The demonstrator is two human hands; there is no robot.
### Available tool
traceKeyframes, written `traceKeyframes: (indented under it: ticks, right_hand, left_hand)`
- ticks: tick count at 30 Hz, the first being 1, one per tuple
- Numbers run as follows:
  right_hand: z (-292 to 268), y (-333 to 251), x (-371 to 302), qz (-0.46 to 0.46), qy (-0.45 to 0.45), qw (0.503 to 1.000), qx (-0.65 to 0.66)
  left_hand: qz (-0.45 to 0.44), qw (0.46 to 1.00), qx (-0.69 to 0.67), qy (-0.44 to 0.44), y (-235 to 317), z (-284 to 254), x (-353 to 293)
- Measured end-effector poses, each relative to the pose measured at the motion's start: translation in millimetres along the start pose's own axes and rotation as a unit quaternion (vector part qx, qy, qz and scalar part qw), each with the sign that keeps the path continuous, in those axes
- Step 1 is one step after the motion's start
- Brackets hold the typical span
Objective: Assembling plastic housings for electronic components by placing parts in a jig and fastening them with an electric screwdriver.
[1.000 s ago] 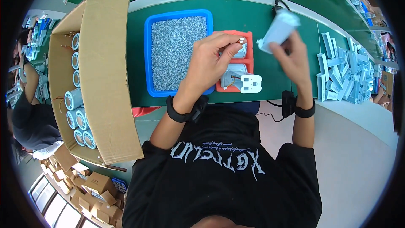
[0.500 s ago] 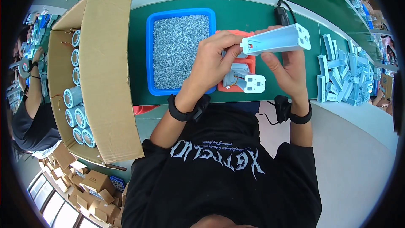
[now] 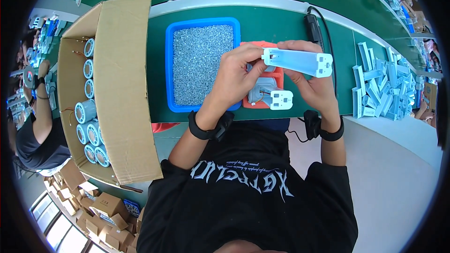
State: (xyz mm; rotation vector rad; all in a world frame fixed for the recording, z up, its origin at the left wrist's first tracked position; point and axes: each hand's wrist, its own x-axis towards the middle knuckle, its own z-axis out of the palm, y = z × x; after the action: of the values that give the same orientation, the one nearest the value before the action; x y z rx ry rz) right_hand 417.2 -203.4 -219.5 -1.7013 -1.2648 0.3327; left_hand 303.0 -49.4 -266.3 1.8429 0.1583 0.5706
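Note:
Both my hands hold a long, light-blue plastic handle shell (image 3: 297,62) over the red-orange fixture (image 3: 280,78). My left hand (image 3: 236,75) pinches its left end between thumb and fingers, where a small metal bit shows inside the hollow. My right hand (image 3: 315,91) grips it from the right, fingers along the far side and thumb at the near edge. Just below, a light-blue motor housing (image 3: 263,89) with thin wires lies in the fixture, a white end piece (image 3: 281,100) on its right. The shell and my hands hide part of the fixture.
A blue tray (image 3: 169,65) full of small screws stands left of my hands. Further left is an open cardboard box (image 3: 126,89) of round motor housings. A black corded tool (image 3: 313,29) lies behind, and a pile of light-blue shells (image 3: 382,84) at right.
The handle shell has moved a little left and tipped, its right end now lower. My right hand has come in closer around it. The whole view has shifted slightly.

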Motion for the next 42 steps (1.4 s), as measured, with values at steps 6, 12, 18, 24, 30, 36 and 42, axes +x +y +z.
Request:
traceKeyframes:
  ticks: [6, 12, 18, 24, 30, 36, 42]
  right_hand:
    - [11, 15, -1, 0.011, 0.013, 1.0, 0.007]
    - [17, 21, 10, 0.019, -0.07, 0.983, -0.171]
    - [9, 15, 15, 0.055, -0.111, 0.974, -0.191]
    - [13, 4, 23, -0.001, -0.111, 0.968, -0.224]
    - [17, 0, 25, 0.01, -0.11, 0.963, -0.244]
    - [21, 0, 32, -0.032, -0.13, 0.952, -0.275]
    - [20, 4, 31, -0.017, -0.129, 0.966, -0.222]
  left_hand:
    - [0.014, 0.984, 0.177, -0.011, 1, -7, -2]
    - [-0.02, 0.983, 0.18, -0.028, -9, -13, -4]
    - [-0.028, 0.985, 0.164, -0.046, -11, -12, -5]
    - [-0.043, 0.988, 0.15, -0.017, -13, -5, -10]
    - [-0.045, 0.989, 0.143, -0.007, -14, -4, -10]
    - [-0.066, 0.984, 0.166, -0.019, -8, -4, -10]
    - [-0.024, 0.984, 0.178, 0.005, -9, 0, -9]
